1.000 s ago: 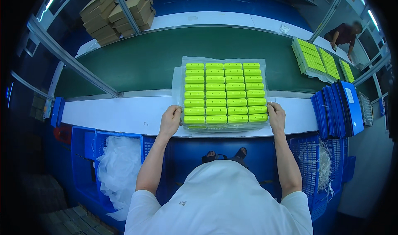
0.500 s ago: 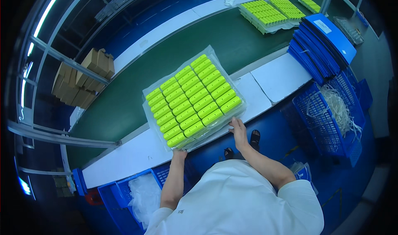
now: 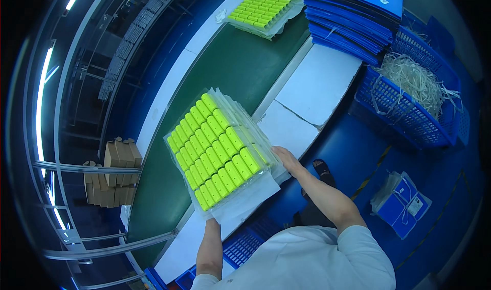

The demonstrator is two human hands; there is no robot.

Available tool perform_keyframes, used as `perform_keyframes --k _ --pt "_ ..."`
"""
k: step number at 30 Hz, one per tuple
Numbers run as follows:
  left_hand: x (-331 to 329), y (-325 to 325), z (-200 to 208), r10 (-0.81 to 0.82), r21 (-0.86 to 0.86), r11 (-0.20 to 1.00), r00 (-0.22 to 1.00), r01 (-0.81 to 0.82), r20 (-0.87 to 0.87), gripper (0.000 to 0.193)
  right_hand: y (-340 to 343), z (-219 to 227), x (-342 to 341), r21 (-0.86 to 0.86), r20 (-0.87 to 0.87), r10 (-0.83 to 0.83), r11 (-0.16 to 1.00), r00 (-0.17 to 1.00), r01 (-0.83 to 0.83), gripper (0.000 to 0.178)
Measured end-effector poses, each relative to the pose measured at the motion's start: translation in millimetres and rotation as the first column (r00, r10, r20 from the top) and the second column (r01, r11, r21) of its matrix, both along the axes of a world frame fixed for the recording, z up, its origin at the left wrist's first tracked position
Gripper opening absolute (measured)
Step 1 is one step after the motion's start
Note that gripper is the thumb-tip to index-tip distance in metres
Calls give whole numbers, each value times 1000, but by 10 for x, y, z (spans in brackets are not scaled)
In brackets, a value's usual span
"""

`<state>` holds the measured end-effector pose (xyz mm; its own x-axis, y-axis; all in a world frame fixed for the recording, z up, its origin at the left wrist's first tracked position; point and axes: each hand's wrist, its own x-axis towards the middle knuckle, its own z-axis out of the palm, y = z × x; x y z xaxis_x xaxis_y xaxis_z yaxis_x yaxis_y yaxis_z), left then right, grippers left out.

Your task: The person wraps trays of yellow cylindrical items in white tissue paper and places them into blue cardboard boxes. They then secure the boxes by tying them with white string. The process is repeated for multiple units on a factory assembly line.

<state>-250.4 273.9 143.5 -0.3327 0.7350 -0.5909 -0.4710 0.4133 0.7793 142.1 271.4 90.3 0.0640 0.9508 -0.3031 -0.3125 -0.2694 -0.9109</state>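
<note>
A stack of clear plastic trays (image 3: 246, 117) filled with bright yellow-green oblong pieces (image 3: 213, 151) sits at an angle over the green belt and its white near ledge. Thin translucent sheets stick out round its edges. At the stack's near corner is my left hand (image 3: 213, 224), its fingers hidden beneath the overhanging sheet. My right hand (image 3: 286, 159) presses against the right side, fingers partly tucked behind the sheets. Both hands hold the stack between them; whether it rests on the belt or is slightly raised, I cannot tell.
More filled trays (image 3: 260, 14) stand farther along the green belt (image 3: 225, 60). Blue folders (image 3: 348, 19) are piled at the ledge's far right end. A blue basket (image 3: 404, 111) of pale strips stands beside it. Cardboard boxes (image 3: 121, 154) are at left; a bagged blue packet (image 3: 404, 204) lies on the floor.
The stack has turned by about a quarter relative to the belt, with both hands still at its edges. My view has swung rightward, bringing the basket and floor packet more into sight.
</note>
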Motion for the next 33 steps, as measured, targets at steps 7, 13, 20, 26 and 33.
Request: perform_keyframes --k 7,13,20,26,33 --pt "604 53 -49 20 -61 998 998 -16 65 68 435 -322 143 -79 75 165 984 984 -159 65" --pt "863 -554 -61 177 -106 981 972 -162 152 70 413 70 574 -9 -148 424 903 894 -430 56" --pt "962 -1219 260 335 -86 942 913 -324 234 73 71 322 590 -230 -158 550 787 820 -573 59" --pt "950 -1067 1030 196 135 960 934 -245 300 75 437 449 560 -188 -176 442 862 879 -471 82" --pt "1162 -853 1074 -70 289 948 973 134 -221 75 197 1597 -54 -106 -493 357 881 793 -462 64"
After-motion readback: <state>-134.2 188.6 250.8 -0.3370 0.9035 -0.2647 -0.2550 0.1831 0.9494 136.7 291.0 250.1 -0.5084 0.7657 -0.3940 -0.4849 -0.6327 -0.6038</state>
